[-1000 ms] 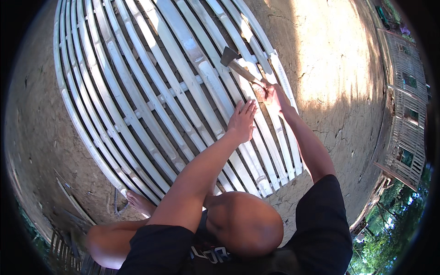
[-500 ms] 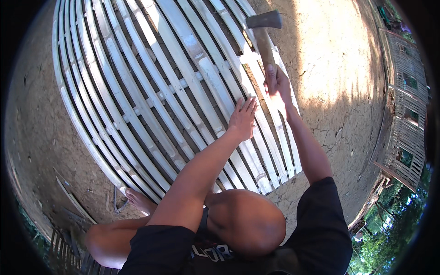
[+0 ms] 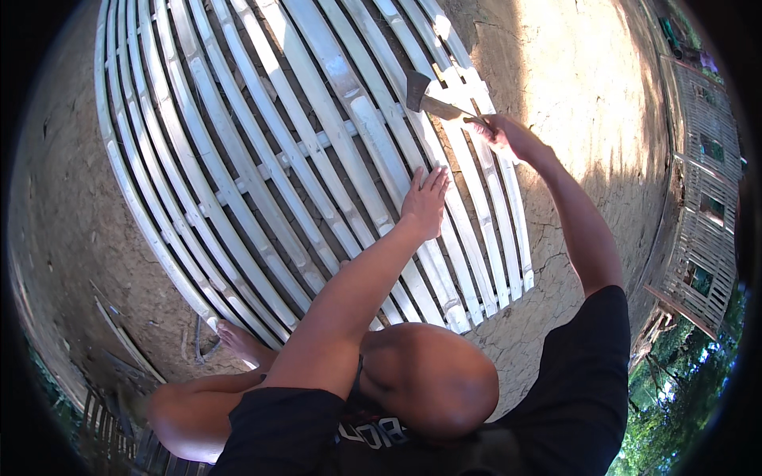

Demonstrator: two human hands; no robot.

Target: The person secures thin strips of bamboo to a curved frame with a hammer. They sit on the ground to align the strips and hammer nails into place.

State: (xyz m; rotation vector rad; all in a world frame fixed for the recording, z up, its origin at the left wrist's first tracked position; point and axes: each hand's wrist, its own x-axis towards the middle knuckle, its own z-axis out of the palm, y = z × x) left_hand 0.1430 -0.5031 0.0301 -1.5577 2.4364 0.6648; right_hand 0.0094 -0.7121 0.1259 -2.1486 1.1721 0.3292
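Note:
A wide panel of pale split-bamboo slats (image 3: pixel 349 226) lies on the ground in front of me, its long strips crossed by several battens. My left hand (image 3: pixel 424 210) presses flat on the slats right of the middle, fingers stretched out. To its upper right, my right hand (image 3: pixel 500 136) is closed round the wooden handle of a hatchet (image 3: pixel 441 107). The hatchet's dark metal head points left, over the slats near the panel's right side. Whether the head touches the bamboo, I cannot tell.
Cracked bare earth (image 3: pixel 587 190) surrounds the panel, sunlit at the upper right. A slatted fence or wall (image 3: pixel 706 174) stands at the far right, with greenery below. My bent knee (image 3: pixel 432 381) is close to the panel's near edge, and my foot (image 3: pixel 242 343) rests beside its left corner.
My right hand has swung the hatchet down and turned it, so its head now points left and sits lower. The panel's right-hand slats have shifted slightly right. My left hand stays nearly in place.

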